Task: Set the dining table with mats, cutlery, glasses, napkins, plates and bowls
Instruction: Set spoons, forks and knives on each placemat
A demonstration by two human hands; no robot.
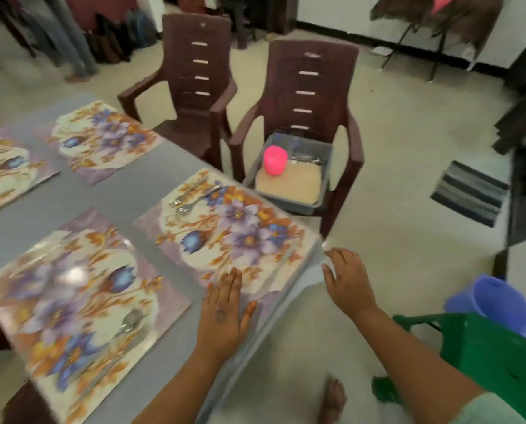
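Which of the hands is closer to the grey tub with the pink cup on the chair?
The right hand. It hovers off the table corner, below the grey tub in the picture. The left hand lies flat on the nearest floral mat's edge, farther back.

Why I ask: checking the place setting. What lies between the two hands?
Head view: the floral mat's near corner and the grey table's edge.
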